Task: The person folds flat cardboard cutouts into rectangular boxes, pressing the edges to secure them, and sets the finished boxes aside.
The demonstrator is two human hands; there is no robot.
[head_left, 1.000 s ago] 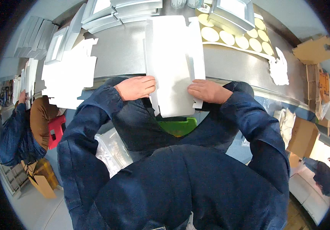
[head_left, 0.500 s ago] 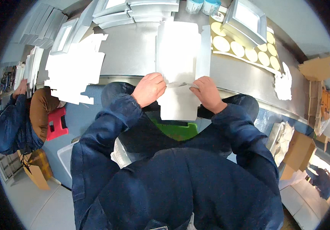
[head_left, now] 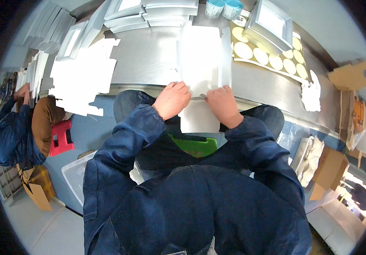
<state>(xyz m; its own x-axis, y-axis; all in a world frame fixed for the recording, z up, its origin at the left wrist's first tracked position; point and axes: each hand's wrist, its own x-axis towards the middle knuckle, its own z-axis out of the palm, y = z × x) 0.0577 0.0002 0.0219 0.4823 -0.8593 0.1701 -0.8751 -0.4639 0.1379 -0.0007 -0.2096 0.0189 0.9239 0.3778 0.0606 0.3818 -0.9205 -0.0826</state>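
A partly folded white cardboard box [head_left: 200,57] lies lengthwise at the table's front edge, with its near flap hanging out over my lap. At the crease by this flap, my left hand [head_left: 172,100] is closed on the left side, fingers curled over the side wall. Opposite it my right hand [head_left: 224,106] grips the right side, its thumb and fingers pinching a small grey flap there. The fingertips of both hands are partly hidden. A long side wall stands along the box's right edge.
Flat white box blanks [head_left: 83,76] are piled at left. Folded grey-white boxes [head_left: 166,10] are stacked at the back. On a sheet of round yellow stickers [head_left: 276,63] rests an open box [head_left: 270,23], with two blue-labelled rolls [head_left: 214,8] beside it. Another person [head_left: 19,136] sits at far left.
Both hands have shifted inward along the crease, closer to each other. My right hand has come slightly nearer to me, its fingers now curled over the corner. The box stays almost in place.
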